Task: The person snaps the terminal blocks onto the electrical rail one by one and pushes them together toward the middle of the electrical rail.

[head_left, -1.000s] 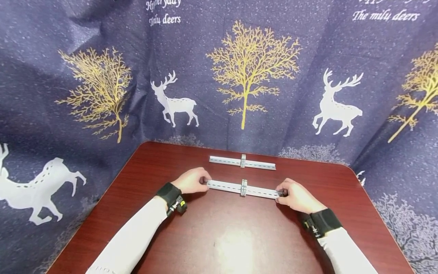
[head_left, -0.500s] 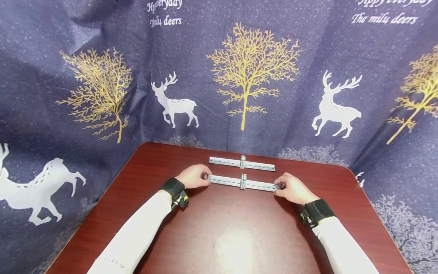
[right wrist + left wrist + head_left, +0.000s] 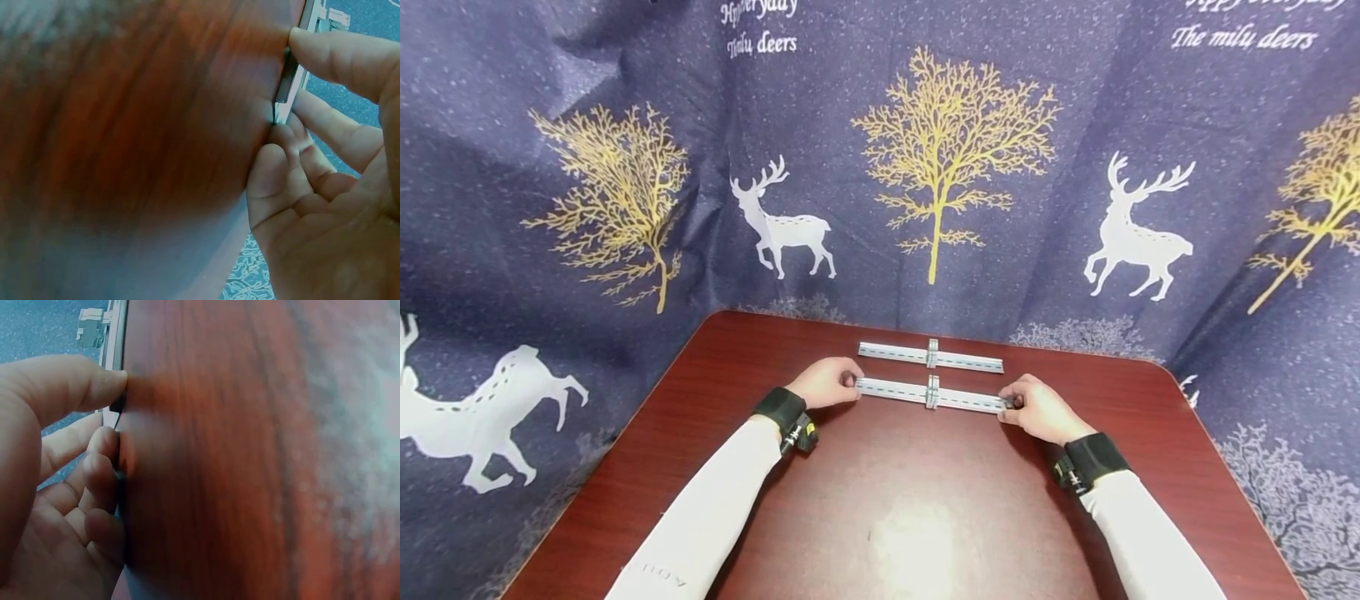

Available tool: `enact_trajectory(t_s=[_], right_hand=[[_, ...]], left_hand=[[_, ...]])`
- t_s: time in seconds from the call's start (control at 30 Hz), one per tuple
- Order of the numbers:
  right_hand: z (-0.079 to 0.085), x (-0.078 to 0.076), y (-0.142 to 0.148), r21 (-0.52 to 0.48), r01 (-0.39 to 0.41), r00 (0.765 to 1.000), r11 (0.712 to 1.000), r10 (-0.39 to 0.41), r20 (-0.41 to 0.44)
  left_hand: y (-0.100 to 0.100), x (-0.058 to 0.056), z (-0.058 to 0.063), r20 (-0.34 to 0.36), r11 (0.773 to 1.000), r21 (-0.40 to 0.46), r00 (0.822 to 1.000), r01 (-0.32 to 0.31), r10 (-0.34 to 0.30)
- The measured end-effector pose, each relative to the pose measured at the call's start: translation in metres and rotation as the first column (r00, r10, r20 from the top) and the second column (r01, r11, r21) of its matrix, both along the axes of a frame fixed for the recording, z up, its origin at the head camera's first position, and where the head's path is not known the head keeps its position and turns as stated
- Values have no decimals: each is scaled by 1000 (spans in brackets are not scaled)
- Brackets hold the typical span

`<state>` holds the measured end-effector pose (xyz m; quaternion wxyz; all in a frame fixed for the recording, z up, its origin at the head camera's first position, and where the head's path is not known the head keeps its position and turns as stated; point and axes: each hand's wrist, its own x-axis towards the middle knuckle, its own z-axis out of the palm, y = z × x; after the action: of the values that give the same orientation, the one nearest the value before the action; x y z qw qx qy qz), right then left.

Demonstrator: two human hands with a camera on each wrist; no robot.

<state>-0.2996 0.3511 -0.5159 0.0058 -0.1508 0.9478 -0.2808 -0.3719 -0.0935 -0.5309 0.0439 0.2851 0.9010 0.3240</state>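
A slotted metal DIN rail (image 3: 891, 389) lies across the table in the head view, with a small pale clip-on block (image 3: 932, 392) at its middle. My left hand (image 3: 826, 382) pinches the rail's left end between thumb and fingers. At the opposite end, my right hand (image 3: 1036, 408) pinches it the same way. In the left wrist view the thumb (image 3: 94, 384) presses the rail's near side, the other fingers curled below. The right wrist view shows the right thumb (image 3: 337, 56) on the rail's edge, its tip beside the metal.
Just beyond, a second slotted rail (image 3: 891, 353) with a similar block (image 3: 932, 353) lies nearly parallel on the reddish-brown table (image 3: 820, 517). A dark blue curtain (image 3: 865, 167) printed with deer and trees hangs right behind the table's far edge.
Both hands have moved the gripped rail away from the body, closer to the second rail, mostly in the first half second and slightly since. The far rail stays where it was.
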Motion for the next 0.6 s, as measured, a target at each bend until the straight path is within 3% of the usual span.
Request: enact_trajectory(t_s=[0.1,0.2,0.27,0.3,0.43,0.5,0.53,0.6], right_hand=[[-2,-1,1,-17,4,1000,1000,-4,-1],[-4,-1,2,-33,-3,1000,999,3,0],[-5,-1,2,-41,-4,1000,999,4,1],[-5,0,2,-44,-2,1000,999,2,0],[-4,5,2,-53,13,1000,999,-15,-21],[-1,9,5,-51,29,998,998,-31,-46],[0,12,8,-50,41,997,998,-44,-62],[4,18,15,-48,72,992,996,-77,-98]], left_hand=[[-1,-6,-10,-10,1000,4,1000,-10,10],[-6,-21,-36,-73,1000,28,997,-2,4],[-7,-18,-35,-74,999,31,997,-5,7],[-9,-22,-42,-87,999,38,996,11,-8],[-9,2,-12,-36,999,38,999,1,1],[-13,7,-10,-42,999,48,999,-17,19],[-13,15,2,-33,998,37,998,-47,48],[-19,21,4,-61,996,26,994,-86,88]])
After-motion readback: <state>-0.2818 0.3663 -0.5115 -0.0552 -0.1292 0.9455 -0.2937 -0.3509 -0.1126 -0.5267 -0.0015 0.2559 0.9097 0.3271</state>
